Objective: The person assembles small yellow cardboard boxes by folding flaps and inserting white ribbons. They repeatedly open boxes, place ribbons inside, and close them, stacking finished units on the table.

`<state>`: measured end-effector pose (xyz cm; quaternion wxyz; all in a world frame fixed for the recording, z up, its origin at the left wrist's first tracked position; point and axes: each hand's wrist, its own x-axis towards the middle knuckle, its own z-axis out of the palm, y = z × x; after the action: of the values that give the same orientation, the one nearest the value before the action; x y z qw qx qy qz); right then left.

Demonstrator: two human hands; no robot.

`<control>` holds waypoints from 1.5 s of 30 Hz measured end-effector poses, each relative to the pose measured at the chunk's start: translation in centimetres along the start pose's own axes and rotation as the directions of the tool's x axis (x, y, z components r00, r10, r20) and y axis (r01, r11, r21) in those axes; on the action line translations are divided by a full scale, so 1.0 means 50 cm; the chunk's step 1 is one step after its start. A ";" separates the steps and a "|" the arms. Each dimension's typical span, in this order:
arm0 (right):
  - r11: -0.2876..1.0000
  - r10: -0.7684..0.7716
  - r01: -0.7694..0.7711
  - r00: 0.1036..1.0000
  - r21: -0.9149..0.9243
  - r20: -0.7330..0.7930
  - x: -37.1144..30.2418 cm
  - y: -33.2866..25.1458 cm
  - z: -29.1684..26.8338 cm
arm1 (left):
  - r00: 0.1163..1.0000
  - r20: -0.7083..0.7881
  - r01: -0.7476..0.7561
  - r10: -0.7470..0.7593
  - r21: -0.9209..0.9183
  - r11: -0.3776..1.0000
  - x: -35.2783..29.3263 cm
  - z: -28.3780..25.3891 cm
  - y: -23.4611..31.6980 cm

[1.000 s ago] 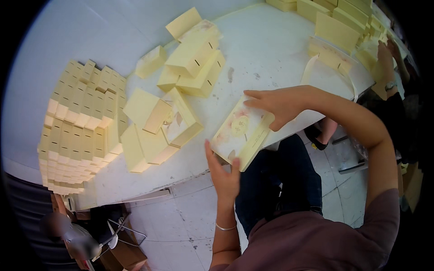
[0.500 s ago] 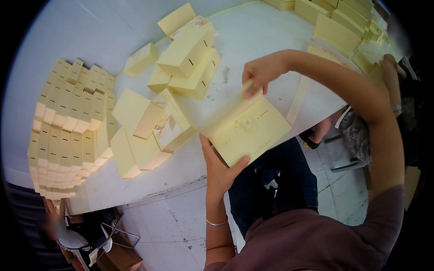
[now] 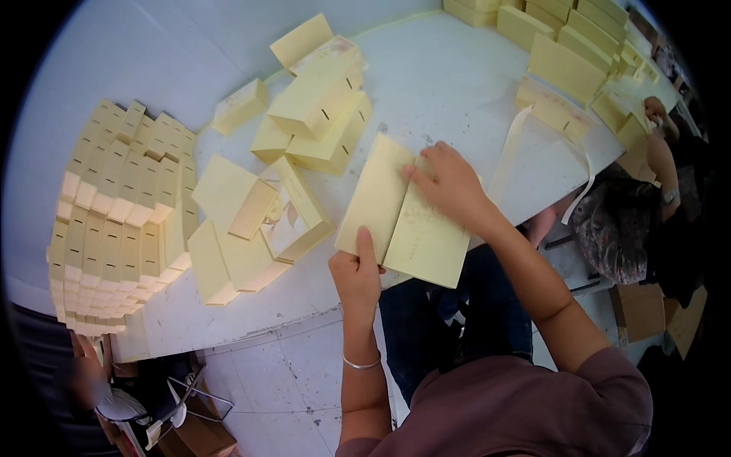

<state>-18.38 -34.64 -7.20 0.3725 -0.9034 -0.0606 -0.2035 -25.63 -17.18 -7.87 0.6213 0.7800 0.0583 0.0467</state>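
A pale yellow cardboard cover (image 3: pixel 373 202) lies spread like an open book at the table's near edge, with a fold between its two panels. Gripping the lower end of its left panel is my left hand (image 3: pixel 356 270), thumb on top and fingers underneath. My right hand (image 3: pixel 451 186) rests over the upper part of the right panel (image 3: pixel 426 244), fingers apart and touching the card near the fold. Faint print shows on that right panel, partly covered by the hand. Whatever lies beneath the cover is hidden.
Left of my hands sit open boxes (image 3: pixel 293 206), with stacked boxes (image 3: pixel 316 99) behind. A tall wall of boxes (image 3: pixel 114 198) stands far left. Rightward are an open box (image 3: pixel 560 72), a pale strip (image 3: pixel 585 179) over the table edge and a co-worker's hand (image 3: pixel 656 110).
My right hand has come down from the raised edge onto the right panel. The cover now lies spread in two panels, and my left thumb has moved onto the left one.
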 end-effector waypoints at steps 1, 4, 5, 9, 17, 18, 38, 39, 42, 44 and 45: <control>0.977 0.026 -0.009 0.997 0.214 -0.077 0.011 -0.004 0.000 | 0.999 -0.045 0.003 -0.007 -0.093 0.996 -0.007 -0.001 -0.004; 0.283 -0.068 -0.070 0.993 0.957 0.093 0.080 0.065 -0.025 | 0.983 -0.181 -0.024 -0.035 -0.310 0.951 -0.028 0.011 -0.018; -0.117 -0.192 -0.176 0.970 0.978 0.151 0.103 0.105 -0.042 | 0.973 -0.229 -0.044 -0.038 -0.345 0.937 -0.034 0.022 -0.020; 0.079 -0.404 -0.309 0.859 0.948 0.313 0.108 0.164 -0.069 | 0.962 -0.271 -0.111 0.040 -0.252 0.961 -0.063 0.023 -0.023; 0.430 -0.607 0.797 0.603 -0.425 0.517 0.089 0.114 -0.206 | 0.968 -0.251 -0.093 -0.005 -0.376 0.922 -0.082 0.050 -0.014; 0.448 -0.589 0.846 0.522 -0.288 0.616 0.086 0.084 -0.175 | 0.966 -0.258 -0.085 -0.024 -0.401 0.912 -0.090 0.054 -0.008; 0.934 -0.300 0.051 0.648 0.353 0.700 0.096 0.010 -0.174 | 0.826 -0.107 -0.556 0.554 0.008 0.831 -0.075 0.007 0.075; 0.926 -0.310 0.029 0.632 0.377 0.711 0.094 0.014 -0.171 | 0.822 -0.059 -0.560 0.567 0.103 0.822 -0.054 -0.003 0.115; 0.907 -0.331 -0.015 0.593 0.421 0.734 0.096 0.012 -0.172 | 0.777 0.172 -0.619 0.606 0.383 0.686 0.021 0.002 0.202; 0.907 -0.319 -0.038 0.586 0.419 0.745 0.099 0.011 -0.176 | 0.790 0.314 -0.613 0.527 0.400 0.681 0.054 0.021 0.225; 0.911 -0.314 -0.038 0.582 0.410 0.750 0.099 0.014 -0.176 | 0.814 0.366 -0.569 0.451 0.340 0.749 0.067 0.030 0.229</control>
<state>-16.55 -41.48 0.02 0.4560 -0.7979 -0.3320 0.2125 -21.74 -20.68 2.95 0.3964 0.8827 -0.2323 0.0986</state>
